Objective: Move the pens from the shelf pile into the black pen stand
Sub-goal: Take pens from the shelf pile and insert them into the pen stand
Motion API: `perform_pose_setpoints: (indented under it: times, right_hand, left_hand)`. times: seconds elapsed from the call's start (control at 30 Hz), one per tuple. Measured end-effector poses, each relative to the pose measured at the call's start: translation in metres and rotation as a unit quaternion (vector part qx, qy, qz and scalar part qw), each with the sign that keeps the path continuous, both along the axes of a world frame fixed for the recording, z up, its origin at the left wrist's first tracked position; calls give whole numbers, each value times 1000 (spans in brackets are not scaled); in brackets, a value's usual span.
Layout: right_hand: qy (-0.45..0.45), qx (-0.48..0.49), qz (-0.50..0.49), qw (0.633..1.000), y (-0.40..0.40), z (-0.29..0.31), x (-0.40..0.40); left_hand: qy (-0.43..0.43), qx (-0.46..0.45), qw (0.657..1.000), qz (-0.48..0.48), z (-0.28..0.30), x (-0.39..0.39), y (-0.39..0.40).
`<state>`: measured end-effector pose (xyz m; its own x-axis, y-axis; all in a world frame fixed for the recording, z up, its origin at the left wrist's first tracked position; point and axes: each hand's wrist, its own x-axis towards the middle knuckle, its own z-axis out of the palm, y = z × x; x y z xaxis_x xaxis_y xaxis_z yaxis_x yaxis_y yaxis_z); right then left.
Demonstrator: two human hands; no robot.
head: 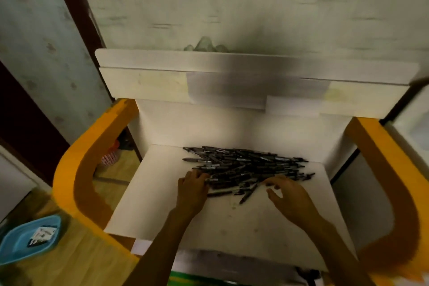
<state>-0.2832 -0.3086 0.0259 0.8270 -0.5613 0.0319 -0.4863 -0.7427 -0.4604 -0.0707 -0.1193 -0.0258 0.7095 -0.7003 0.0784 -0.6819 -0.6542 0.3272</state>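
Nearest, both hands are seen at the front edge of the pile of pens (246, 167) on the white shelf (162, 211). The left hand (191, 189) is curled onto pens at the pile's left end; whether any is gripped cannot be told. The right hand (287, 195) is spread, fingers loosely bent, just over stray pens. The pens are dark, slim, crisscrossed. Orange curved side rails (76, 176) flank the shelf; a blue basin (14, 246) lies left on the floor.

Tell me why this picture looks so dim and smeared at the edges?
Head view: dim warm light, brightest on the white shelf behind the pile of black pens; upper wall and right edge streaked by motion blur; wide lens bows the orange frame; left hand and right hand stay fairly sharp.
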Motion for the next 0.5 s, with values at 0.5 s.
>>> perform_pose_setpoints:
  times: [0.5]
  right_hand:
    - [-42, 15, -15, 999, -9, -7, 18]
  left_hand:
    - [74, -61, 995, -4, -6, 26, -3]
